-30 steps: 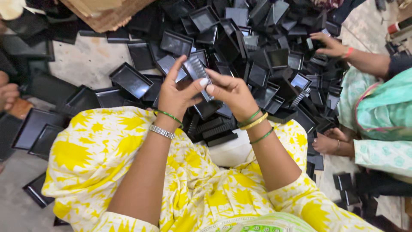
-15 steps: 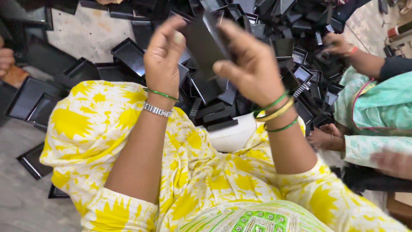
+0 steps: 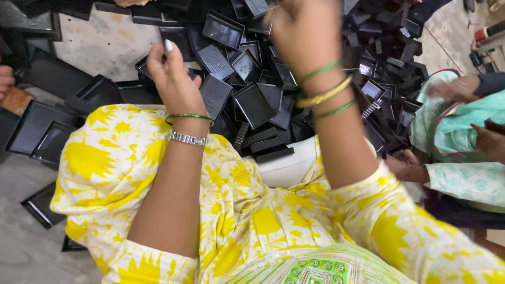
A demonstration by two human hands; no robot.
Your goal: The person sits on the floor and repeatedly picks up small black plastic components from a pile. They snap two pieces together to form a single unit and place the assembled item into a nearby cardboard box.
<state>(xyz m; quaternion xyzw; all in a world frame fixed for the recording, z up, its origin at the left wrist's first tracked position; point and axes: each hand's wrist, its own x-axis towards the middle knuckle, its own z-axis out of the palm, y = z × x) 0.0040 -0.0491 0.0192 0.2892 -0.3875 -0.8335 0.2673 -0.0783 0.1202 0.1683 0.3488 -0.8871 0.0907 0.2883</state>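
A heap of black square plastic trays (image 3: 252, 102) lies on the floor in front of my lap. My left hand (image 3: 176, 76), with a green bangle and a silver watch at the wrist, hovers over the heap's left side, fingers loosely bent; nothing shows in it. Its fingertips are close to a dark tray (image 3: 213, 94). My right hand (image 3: 305, 37), with green and yellow bangles, is raised high over the heap and blurred. Its palm faces away, so I cannot tell whether it holds anything.
Larger black trays (image 3: 37, 126) lie on the concrete floor (image 3: 89, 42) at the left. A seated person in pale green clothes (image 3: 463, 126) is at the right, their hand (image 3: 447, 89) near the heap. Another person's hand (image 3: 5, 79) shows at the left edge.
Both hands held one black tray up together. Now they have parted: the left hand has dropped toward the heap, and the right hand has swung up and right.
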